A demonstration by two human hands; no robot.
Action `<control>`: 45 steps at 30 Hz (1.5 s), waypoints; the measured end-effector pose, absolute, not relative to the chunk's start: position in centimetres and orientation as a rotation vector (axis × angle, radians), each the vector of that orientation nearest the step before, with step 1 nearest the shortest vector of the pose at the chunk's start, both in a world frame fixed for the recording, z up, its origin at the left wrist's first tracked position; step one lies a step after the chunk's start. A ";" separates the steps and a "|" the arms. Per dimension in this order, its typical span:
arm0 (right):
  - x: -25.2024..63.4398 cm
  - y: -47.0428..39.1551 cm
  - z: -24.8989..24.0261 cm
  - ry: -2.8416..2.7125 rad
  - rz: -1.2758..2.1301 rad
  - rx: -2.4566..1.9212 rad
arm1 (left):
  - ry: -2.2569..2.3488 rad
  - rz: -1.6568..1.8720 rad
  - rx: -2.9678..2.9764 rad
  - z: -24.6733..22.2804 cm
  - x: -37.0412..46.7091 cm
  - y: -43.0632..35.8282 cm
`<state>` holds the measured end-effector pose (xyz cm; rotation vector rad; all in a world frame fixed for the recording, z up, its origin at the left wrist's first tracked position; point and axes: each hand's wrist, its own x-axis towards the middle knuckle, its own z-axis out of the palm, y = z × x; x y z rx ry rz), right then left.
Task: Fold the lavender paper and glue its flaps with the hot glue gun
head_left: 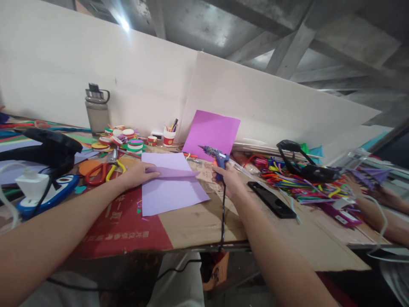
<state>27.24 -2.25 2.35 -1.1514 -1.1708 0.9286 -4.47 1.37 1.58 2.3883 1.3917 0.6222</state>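
Light purple paper (174, 198) lies on the cardboard-covered table, with a darker purple folded strip (175, 172) raised across its middle. My left hand (138, 175) pinches the left end of that strip between thumb and fingers. To the right of the paper, my right hand (224, 174) is wrapped round a blue glue gun (217, 155). The gun's nozzle points up and to the left, above the table and apart from the paper. Its black cord hangs down over the table's front edge.
Pliers (115, 166) and red-handled scissors (96, 174) lie left, near a blue power strip (65, 192). A phone (271, 199) and colourful pipe cleaners (287, 183) are right. A bottle (97, 111) and magenta sheet (212, 133) stand behind. Another person's arms (380, 211) reach in at far right.
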 end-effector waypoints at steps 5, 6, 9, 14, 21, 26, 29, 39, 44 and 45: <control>26.8 -2.6 2.2 -1.248 0.836 -1.075 | 1.534 0.700 2.336 1.4 -4.1 1.8; 26.7 -2.7 2.3 -1.267 0.840 -1.051 | 1.547 0.707 2.315 1.4 -4.1 1.7; 26.0 -3.3 2.4 -1.327 0.902 -0.986 | 1.555 0.727 2.263 1.5 -3.8 1.5; 25.2 -4.3 2.7 -1.485 0.873 -1.103 | 1.550 0.715 2.261 1.7 -3.6 1.2; 24.6 -4.5 2.4 -1.818 0.629 -1.252 | 1.558 0.750 2.183 1.7 -3.5 1.2; 24.4 -4.1 1.2 -1.947 0.366 -1.284 | 1.653 0.762 2.070 2.0 -2.7 0.8; 24.2 -4.1 0.9 -2.015 0.261 -1.339 | 1.661 0.750 2.086 2.0 -2.3 0.8; 23.4 -4.5 0.9 -2.111 0.242 -1.413 | 1.701 0.745 2.083 1.9 -2.2 0.9; 23.1 -4.5 1.0 -2.120 0.262 -1.462 | 1.670 0.766 2.087 1.4 -2.3 1.3; 23.0 -4.5 1.0 -2.122 0.270 -1.468 | 1.672 0.759 2.085 1.4 -2.3 1.4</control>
